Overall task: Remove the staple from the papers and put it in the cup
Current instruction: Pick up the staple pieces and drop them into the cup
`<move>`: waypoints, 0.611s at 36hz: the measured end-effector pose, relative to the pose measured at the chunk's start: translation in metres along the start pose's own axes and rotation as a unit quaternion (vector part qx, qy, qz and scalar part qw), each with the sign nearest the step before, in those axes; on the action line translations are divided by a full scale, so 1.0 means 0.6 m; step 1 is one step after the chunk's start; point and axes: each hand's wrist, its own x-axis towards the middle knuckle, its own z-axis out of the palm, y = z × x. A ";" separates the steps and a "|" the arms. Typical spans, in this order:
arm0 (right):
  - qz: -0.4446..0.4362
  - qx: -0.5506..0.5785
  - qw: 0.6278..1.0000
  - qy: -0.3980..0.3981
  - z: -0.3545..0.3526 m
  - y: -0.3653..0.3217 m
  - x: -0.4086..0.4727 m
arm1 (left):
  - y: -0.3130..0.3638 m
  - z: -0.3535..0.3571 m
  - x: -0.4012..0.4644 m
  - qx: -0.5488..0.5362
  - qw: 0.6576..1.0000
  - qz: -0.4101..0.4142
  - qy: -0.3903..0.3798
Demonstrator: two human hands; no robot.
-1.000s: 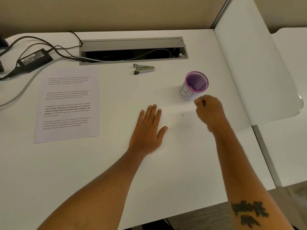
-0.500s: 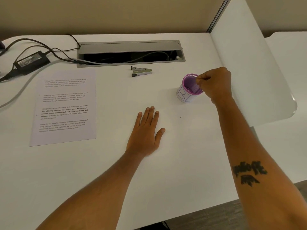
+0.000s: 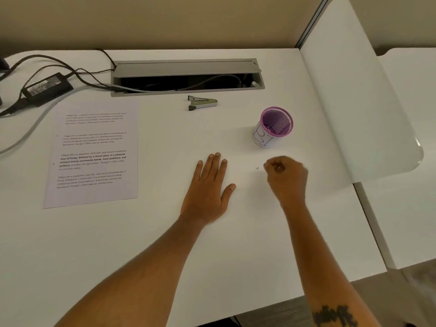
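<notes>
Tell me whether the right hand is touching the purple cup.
Apart. The head view shows bare white desk between the right hand, fingers curled, and the purple cup beyond it.

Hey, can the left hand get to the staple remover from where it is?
Probably yes: the left hand lies flat on the desk, and only bare desk separates it from the staple remover.

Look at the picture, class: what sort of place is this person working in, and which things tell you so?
Most likely an office workstation: a white desk with a built-in cable hatch, a white divider panel separating the next desk, and a power adapter with cords.
</notes>
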 end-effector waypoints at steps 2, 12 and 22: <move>0.017 -0.019 0.999 -0.024 0.022 0.024 -0.016 | 0.000 0.000 0.000 0.003 1.000 0.000 0.001; 0.002 -0.028 1.000 -0.009 0.062 0.038 -0.016 | 0.000 0.005 0.000 0.008 1.000 -0.003 0.003; 0.012 -0.080 0.997 -0.010 0.069 0.033 0.000 | 0.000 0.005 0.000 0.005 1.000 -0.005 0.003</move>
